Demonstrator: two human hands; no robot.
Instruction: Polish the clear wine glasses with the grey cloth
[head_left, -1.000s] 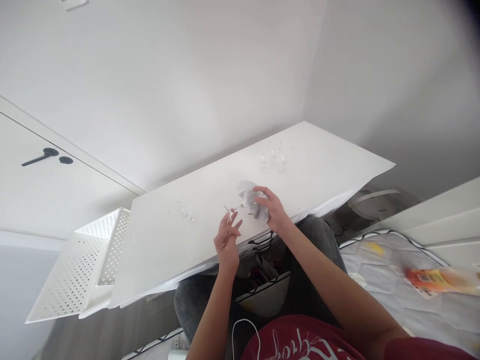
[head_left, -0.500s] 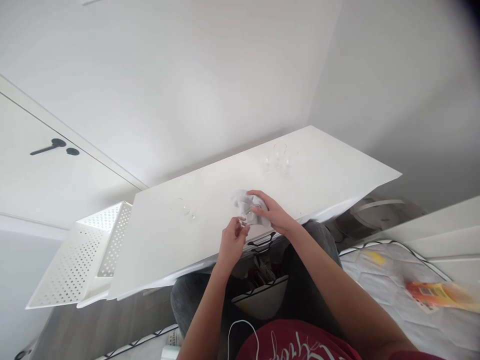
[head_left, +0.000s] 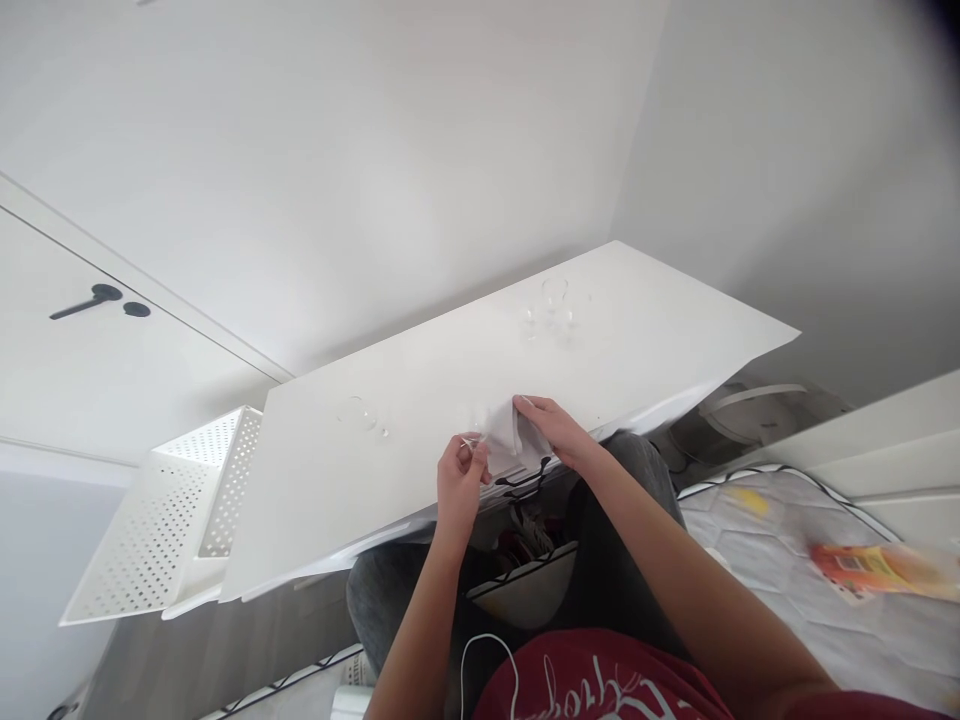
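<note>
A white table (head_left: 420, 390) carries clear glassware (head_left: 555, 292) in two spots, well apart.

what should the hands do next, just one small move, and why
Probably fold the pale cloth toward the clear glass item with the right hand: that hand grips the cloth by its upper part, so it hangs loose, while the left hand holds the glass item close beside it. Whether they touch is hard to tell.

Creased gry cloth (head_left: 531, 442), clr glass (head_left: 472, 439), held
</note>
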